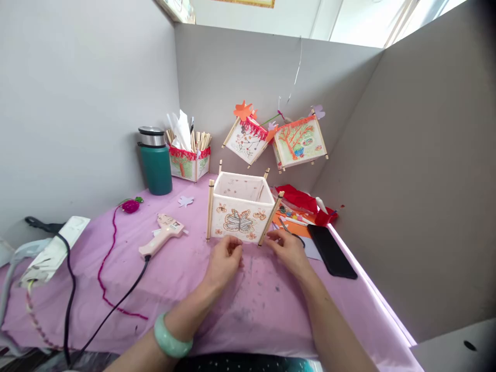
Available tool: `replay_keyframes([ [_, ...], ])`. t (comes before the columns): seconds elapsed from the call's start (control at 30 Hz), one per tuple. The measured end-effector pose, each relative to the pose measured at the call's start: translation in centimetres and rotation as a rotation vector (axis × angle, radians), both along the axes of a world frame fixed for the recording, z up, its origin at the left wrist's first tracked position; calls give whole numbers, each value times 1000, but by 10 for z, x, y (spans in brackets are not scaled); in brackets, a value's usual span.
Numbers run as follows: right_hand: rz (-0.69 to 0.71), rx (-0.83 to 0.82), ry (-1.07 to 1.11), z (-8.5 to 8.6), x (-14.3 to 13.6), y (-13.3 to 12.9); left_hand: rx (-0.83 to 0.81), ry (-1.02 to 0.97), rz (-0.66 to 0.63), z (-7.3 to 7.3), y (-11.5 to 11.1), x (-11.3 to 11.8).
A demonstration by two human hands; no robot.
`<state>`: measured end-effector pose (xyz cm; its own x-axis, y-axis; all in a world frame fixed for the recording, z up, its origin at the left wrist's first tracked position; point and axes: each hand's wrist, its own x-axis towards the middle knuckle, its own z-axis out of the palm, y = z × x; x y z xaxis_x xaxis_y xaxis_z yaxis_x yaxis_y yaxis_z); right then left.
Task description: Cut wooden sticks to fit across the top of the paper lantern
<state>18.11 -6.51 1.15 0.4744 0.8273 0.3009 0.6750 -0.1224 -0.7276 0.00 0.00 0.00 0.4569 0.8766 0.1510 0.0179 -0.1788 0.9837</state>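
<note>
A white box lantern (242, 219) with a drawn butterfly and flowers stands upright on the pink cloth (248, 320), its top open and a wooden stick at each corner. My left hand (226, 258) is at its lower front edge, fingers curled together; whether they pinch anything is hidden. By the lower right corner stick is my right hand (289, 250), fingers bent and slightly apart, with nothing visible in them. A green bangle circles my left wrist.
Left lie a glue gun (165, 235), magenta yarn (101, 268) and a power strip (58, 250). Behind stand a green tumbler (155, 168) and a stick holder (184, 168). Two decorated boxes (300, 142) hang at the back. Right are scissors (296, 237) and a phone (331, 250).
</note>
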Motion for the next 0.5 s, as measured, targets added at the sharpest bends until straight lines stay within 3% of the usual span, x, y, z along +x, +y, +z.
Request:
replay_keyframes([
  [0.1, 28, -80, -237, -2, -10, 1, 506, 100, 53, 20, -6, -3],
  [0.23, -35, -151, -388, -2, -19, 2, 1014, 120, 109, 69, -1, 5],
  [0.37, -58, -169, -431, -5, -21, 5, 1163, 383, 132, 114, 15, 28],
  [0.5, -63, -180, -449, -8, -21, 6, 1089, 587, 13, 132, 26, 48],
])
